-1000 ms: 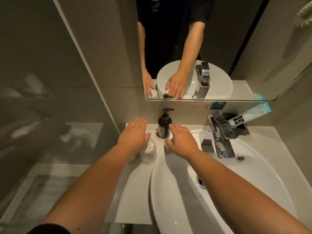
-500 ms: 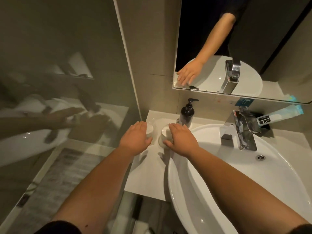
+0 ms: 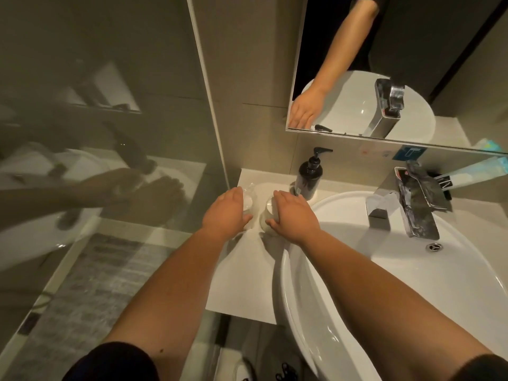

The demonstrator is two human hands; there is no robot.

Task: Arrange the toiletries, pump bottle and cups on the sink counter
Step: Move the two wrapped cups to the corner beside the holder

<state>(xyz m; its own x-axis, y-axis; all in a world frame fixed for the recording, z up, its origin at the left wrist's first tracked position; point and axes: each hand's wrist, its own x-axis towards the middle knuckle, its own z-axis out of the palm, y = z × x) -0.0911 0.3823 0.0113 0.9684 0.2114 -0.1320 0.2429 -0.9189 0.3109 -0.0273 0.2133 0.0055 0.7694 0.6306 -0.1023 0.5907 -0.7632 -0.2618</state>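
— What have you got on the head camera?

— I see both of my hands over the white counter [image 3: 247, 284], to the left of the basin [image 3: 412, 270]. My left hand [image 3: 224, 213] sits on top of the left cup [image 3: 247, 201], fingers curved down round it, thumb on the near side. My right hand [image 3: 292, 213] covers the right cup [image 3: 268, 209] the same way, thumb hooked against its front. So each hand is gripping a cup from above.

— How do the cups stand?

— Side by side near the back left corner of the counter, a narrow gap between them. They look clear with something white inside; I cannot tell more, the hands hide most of each.

— And the pump bottle?

— The dark pump bottle [image 3: 308, 178] stands upright just behind my right hand, against the wall, beside the basin rim. Its nozzle points right.

— Anything else?

— A chrome tap [image 3: 412, 207] at the back of the basin, and a pale tube [image 3: 475, 173] lying behind it, below the mirror [image 3: 439, 37].
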